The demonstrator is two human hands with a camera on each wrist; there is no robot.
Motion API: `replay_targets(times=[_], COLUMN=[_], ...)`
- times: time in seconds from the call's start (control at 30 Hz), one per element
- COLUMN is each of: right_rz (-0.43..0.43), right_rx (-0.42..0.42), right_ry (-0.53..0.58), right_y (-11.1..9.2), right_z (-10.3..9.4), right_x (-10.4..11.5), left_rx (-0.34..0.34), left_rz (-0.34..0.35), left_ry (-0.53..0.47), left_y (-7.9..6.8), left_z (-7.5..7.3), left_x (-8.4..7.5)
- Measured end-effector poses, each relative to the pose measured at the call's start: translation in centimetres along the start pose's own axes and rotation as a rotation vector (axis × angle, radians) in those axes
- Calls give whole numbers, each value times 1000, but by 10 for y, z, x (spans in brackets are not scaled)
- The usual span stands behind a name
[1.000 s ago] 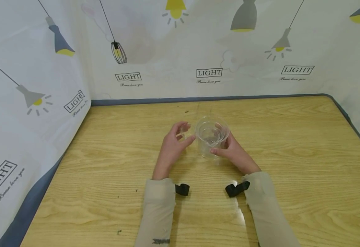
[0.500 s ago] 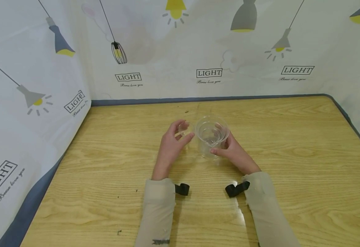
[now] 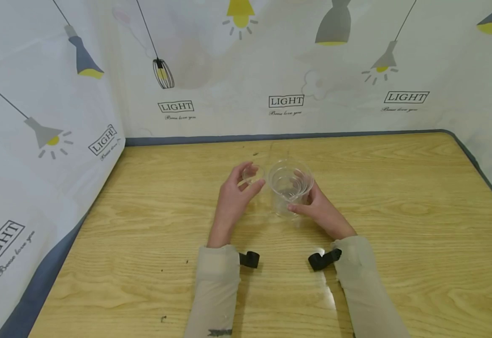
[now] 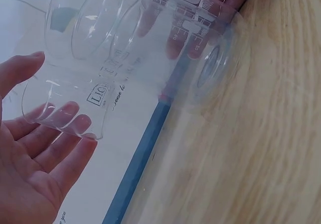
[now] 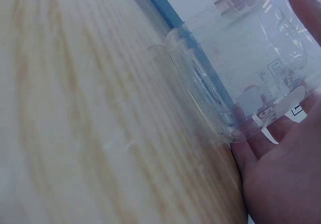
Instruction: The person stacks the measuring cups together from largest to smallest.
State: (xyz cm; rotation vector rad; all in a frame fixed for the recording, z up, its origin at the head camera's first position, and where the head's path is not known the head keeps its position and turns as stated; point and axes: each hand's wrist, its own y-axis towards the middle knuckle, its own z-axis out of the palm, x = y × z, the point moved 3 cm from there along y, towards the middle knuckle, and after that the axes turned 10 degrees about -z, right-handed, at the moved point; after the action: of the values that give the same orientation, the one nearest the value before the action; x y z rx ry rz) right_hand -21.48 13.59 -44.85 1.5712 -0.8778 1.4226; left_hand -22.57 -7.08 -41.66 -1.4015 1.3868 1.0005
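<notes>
My left hand (image 3: 236, 195) pinches a small clear beaker (image 3: 253, 174) between thumb and fingers, just left of a larger one. In the left wrist view, that small beaker (image 4: 62, 96) lies across the fingertips, with the thumb at its upper edge. The large clear beaker (image 3: 281, 204) has white scale marks and stands upright on the table, or very near it. My right hand (image 3: 323, 213) grips its right side, thumb in front and fingers behind. Curved rims show inside the large beaker, so at least one smaller clear vessel seems nested there; how many, I cannot tell.
A light wood-grain table (image 3: 144, 225) spreads under both hands. White fabric walls (image 3: 229, 70) printed with lamps rise behind it and at both sides. Black straps (image 3: 250, 259) stick out from the sleeves.
My left hand has shifted slightly left and away from me with the small beaker, widening the gap to the large one. The right hand and the large beaker have stayed put.
</notes>
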Motion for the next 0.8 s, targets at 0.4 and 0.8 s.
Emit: replay_targets(times=[0.4, 0.8], right_rz=[-4, 8], right_rx=[5, -10], right_ry=[7, -8], right_y=[0, 3], right_z=[1, -5], right_x=[1, -18], left_rx=[-31, -46], left_rz=[62, 77], left_ry=[49, 57], left_y=[-3, -4], left_z=[-1, -1], left_x=[-6, -10])
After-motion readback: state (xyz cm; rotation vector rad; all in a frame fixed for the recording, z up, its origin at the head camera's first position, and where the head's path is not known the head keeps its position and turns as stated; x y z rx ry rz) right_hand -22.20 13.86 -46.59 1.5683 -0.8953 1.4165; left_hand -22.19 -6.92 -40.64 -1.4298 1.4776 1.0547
